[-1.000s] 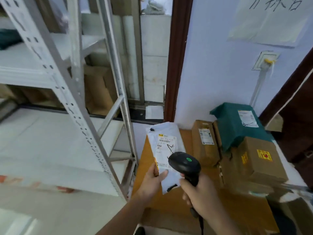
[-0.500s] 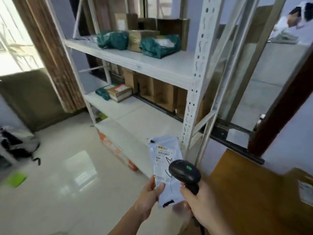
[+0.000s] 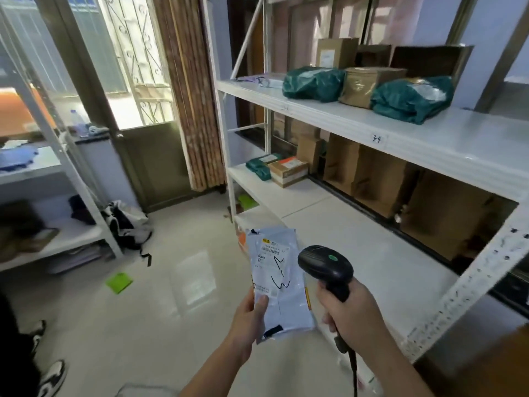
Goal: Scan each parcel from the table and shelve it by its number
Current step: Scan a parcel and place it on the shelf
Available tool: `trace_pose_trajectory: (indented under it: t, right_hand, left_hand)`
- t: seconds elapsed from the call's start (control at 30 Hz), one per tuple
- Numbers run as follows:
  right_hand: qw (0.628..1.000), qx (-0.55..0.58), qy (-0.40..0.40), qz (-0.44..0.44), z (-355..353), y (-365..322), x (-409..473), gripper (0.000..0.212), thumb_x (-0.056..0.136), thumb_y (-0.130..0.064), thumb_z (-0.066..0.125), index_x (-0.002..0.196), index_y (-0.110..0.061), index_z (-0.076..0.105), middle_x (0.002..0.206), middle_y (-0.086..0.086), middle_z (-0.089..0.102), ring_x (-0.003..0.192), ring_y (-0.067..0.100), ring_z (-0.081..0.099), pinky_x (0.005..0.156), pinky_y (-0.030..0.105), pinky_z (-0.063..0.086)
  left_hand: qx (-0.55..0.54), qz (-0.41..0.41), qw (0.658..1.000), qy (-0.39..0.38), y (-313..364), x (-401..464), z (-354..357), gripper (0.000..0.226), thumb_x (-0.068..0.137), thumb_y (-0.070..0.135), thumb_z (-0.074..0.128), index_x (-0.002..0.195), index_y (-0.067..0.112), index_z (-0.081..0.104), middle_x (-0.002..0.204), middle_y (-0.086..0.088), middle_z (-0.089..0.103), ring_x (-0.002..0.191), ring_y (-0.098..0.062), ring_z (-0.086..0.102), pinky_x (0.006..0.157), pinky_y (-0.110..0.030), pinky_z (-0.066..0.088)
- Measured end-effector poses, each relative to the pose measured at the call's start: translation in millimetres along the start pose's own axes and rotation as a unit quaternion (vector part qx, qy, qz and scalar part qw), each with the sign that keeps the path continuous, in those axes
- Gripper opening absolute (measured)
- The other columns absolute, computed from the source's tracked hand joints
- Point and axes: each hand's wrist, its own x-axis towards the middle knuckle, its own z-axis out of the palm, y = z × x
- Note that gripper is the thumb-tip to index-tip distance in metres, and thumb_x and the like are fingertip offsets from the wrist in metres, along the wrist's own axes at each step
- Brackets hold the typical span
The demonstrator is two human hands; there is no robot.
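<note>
The left hand point(image 3: 248, 319) grips a white parcel point(image 3: 279, 282) by its lower left edge, thumb pressed on the label, holding it upright in the air in front of the white shelf point(image 3: 400, 130). The right hand point(image 3: 350, 312) is closed around the handle of a black scanner point(image 3: 325, 266), just right of the parcel. On the shelf's upper level, beyond the parcel, lie green bags point(image 3: 313, 83) and a brown box point(image 3: 369, 81)

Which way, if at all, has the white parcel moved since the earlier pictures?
Yes. The white parcel, in the left hand, has left the table and now sits before the white shelving.
</note>
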Motion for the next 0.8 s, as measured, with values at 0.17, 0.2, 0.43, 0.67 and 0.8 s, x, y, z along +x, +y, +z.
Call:
trace_pose_trajectory:
  t: [0.17, 0.2, 0.43, 0.67, 0.8]
  right_hand:
    - [1.0, -0.015, -0.025, 0.006, 40, -22, 46, 0.012, 0.091, -0.016, 0.064, 0.089, -0.005, 0.059, 0.051, -0.001, 0.056, 0.041, 0.01, 0.047, 0.041, 0.019, 0.041]
    - [0.999, -0.019, -0.025, 0.008, 46, -24, 57, 0.013, 0.09, -0.018, 0.064, 0.089, -0.005, 0.059, 0.051, -0.001, 0.056, 0.041, 0.01, 0.048, 0.041, 0.019, 0.041]
    - [0.998, -0.04, -0.033, 0.02, 78, -35, 149, 0.017, 0.09, -0.023, 0.065, 0.085, -0.008, 0.059, 0.053, 0.003, 0.06, 0.042, 0.012, 0.049, 0.04, 0.021, 0.04]
    - [0.997, -0.053, -0.049, 0.019, 108, -55, 249, 0.019, 0.09, -0.025, 0.065, 0.081, -0.01, 0.059, 0.052, 0.004, 0.062, 0.043, 0.013, 0.05, 0.043, 0.023, 0.043]
    - [0.996, -0.065, -0.053, 0.028, 130, -62, 301, 0.016, 0.09, -0.025, 0.064, 0.084, -0.01, 0.06, 0.054, 0.005, 0.063, 0.041, 0.013, 0.052, 0.045, 0.023, 0.043]
  left_hand:
    - [-0.016, -0.01, 0.999, 0.047, 7, 44, -44, 0.053, 0.089, 0.052, 0.063, 0.141, 0.048, 0.059, 0.14, 0.016, 0.067, 0.133, -0.019, 0.061, 0.113, -0.054, 0.048]
    - [-0.02, -0.009, 0.998, 0.058, 7, 56, -50, 0.055, 0.09, 0.052, 0.063, 0.144, 0.045, 0.057, 0.141, 0.017, 0.066, 0.135, -0.018, 0.06, 0.115, -0.053, 0.046]
    - [-0.029, -0.016, 0.995, 0.095, 23, 139, -74, 0.044, 0.109, 0.037, 0.054, 0.153, 0.041, 0.049, 0.147, 0.016, 0.06, 0.138, -0.018, 0.054, 0.114, -0.047, 0.045]
    - [-0.026, -0.019, 0.993, 0.114, 57, 228, -107, 0.044, 0.109, 0.039, 0.053, 0.153, 0.036, 0.051, 0.149, 0.012, 0.059, 0.136, -0.019, 0.056, 0.107, -0.042, 0.049]
    - [-0.034, -0.017, 0.995, 0.091, 73, 275, -127, 0.04, 0.106, 0.038, 0.057, 0.147, 0.04, 0.056, 0.141, 0.015, 0.066, 0.131, -0.014, 0.062, 0.105, -0.04, 0.053]
